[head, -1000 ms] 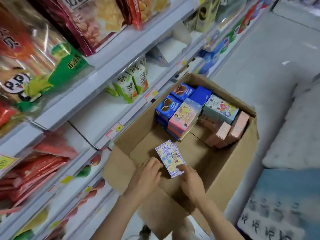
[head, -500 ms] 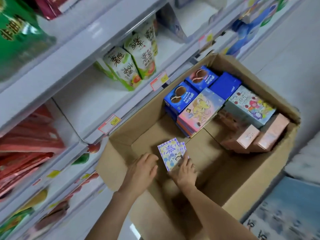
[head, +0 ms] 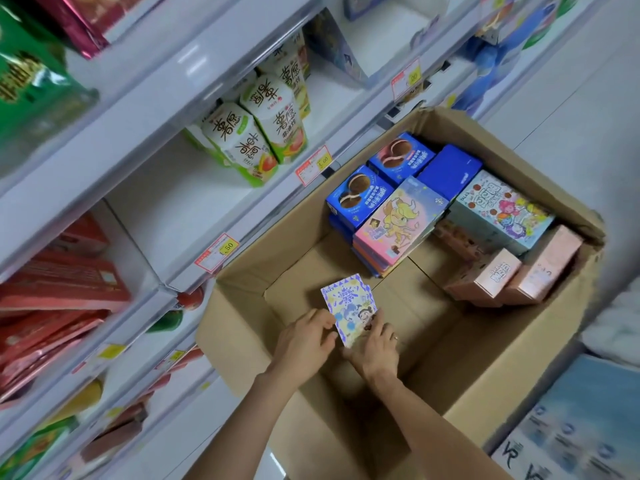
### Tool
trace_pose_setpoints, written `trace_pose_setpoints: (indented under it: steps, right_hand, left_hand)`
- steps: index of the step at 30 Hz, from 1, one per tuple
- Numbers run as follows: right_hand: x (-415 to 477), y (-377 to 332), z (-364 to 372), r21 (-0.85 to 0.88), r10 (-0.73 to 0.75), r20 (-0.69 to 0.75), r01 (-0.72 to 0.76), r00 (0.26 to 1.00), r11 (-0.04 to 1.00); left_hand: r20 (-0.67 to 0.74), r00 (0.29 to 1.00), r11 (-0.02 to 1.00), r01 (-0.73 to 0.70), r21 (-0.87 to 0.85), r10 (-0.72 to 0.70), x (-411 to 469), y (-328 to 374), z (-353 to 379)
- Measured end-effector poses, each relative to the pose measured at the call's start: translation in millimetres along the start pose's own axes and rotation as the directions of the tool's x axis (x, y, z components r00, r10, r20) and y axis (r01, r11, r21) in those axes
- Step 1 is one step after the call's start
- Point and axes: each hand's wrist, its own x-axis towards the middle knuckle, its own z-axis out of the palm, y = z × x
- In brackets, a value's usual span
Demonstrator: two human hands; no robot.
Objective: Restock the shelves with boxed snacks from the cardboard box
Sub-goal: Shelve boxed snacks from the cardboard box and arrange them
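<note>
Carton [head: 502, 393]: matt brown cardboard, rough at the torn far rim. Purple box [head: 349, 313], blue boxes [head: 360, 199]: glossy printed card. Pink boxes [head: 485, 275]: satin card. Shelf [head: 194, 216]: smooth white, faintly glossy. Left bags [head: 34, 88]: shiny plastic film. Floor [head: 571, 81]: smooth pale tile.

My left hand [head: 304, 337], off it half a second ago, is back on the edge of the purple snack box [head: 348, 306] that my right hand [head: 375, 351] grips.

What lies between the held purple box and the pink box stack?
Only bare carton floor separates the purple box from the pink box stack, per the head view.
</note>
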Motion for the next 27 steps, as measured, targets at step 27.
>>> trace_pose_setpoints:
  steps: [27]
  right_hand:
    - [54.9, 26.1, 7.1, 0.204, 0.132, 0.155, -0.162, 0.979, 0.965]
  left_hand:
    - [-0.225, 0.823, 0.833, 0.433, -0.343, -0.521, -38.2, -23.4, -23.4]
